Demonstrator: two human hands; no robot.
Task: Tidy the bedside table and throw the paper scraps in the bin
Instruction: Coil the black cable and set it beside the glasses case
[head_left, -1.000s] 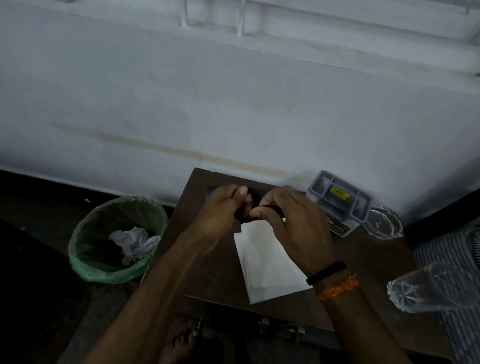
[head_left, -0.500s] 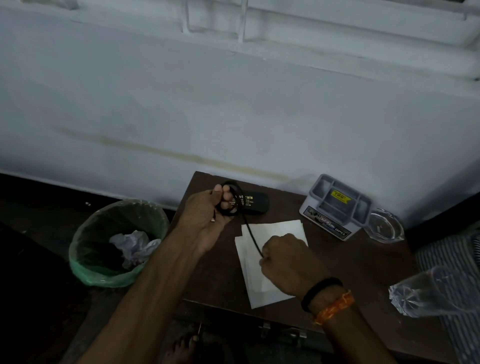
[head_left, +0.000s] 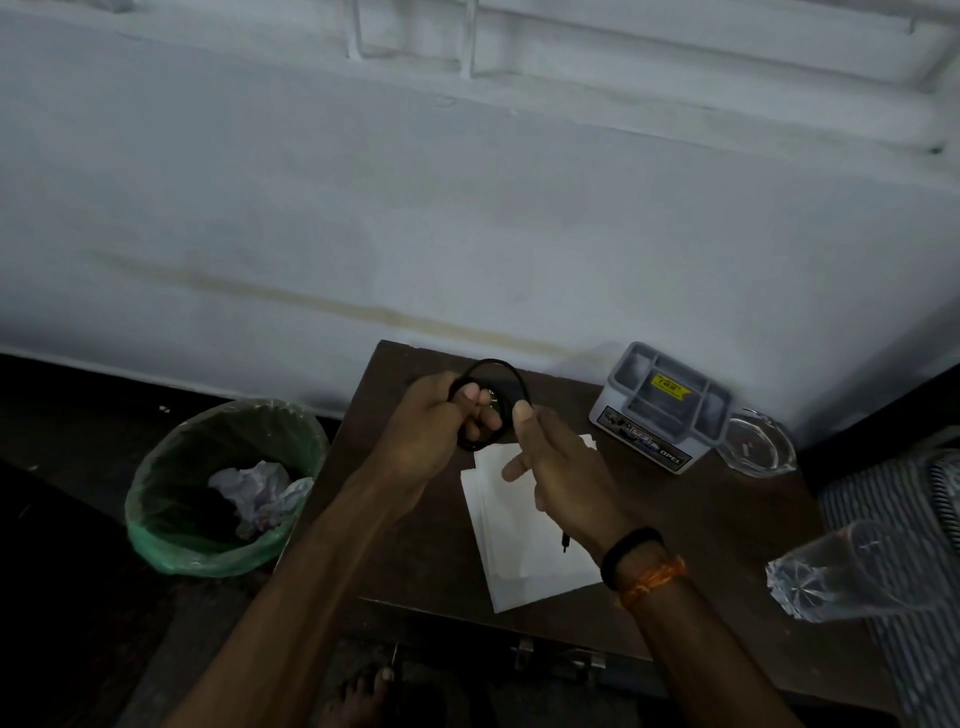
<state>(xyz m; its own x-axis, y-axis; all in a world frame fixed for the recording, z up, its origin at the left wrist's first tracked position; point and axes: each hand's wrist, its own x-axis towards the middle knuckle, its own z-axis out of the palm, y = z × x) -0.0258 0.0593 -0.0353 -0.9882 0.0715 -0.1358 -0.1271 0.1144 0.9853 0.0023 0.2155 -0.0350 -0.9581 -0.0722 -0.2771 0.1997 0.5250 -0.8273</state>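
We record dim, bluish, low-contrast light throughout. The wall (head_left: 467, 208) is the brightest surface, evenly lit, with no source in view. The floor (head_left: 62, 519) at lower left falls nearly to black. The tabletop (head_left: 415, 545) shows only soft, diffuse shadows. We note weak glints on the clear plastic bottle (head_left: 852, 571). Wide-angle distortion bows straight lines near the frame edges. Fine detail is soft and noisy in the dark areas.

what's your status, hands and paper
Left hand and right hand both grip black cable, coiling. White paper flat on table. Bin unobstructed.
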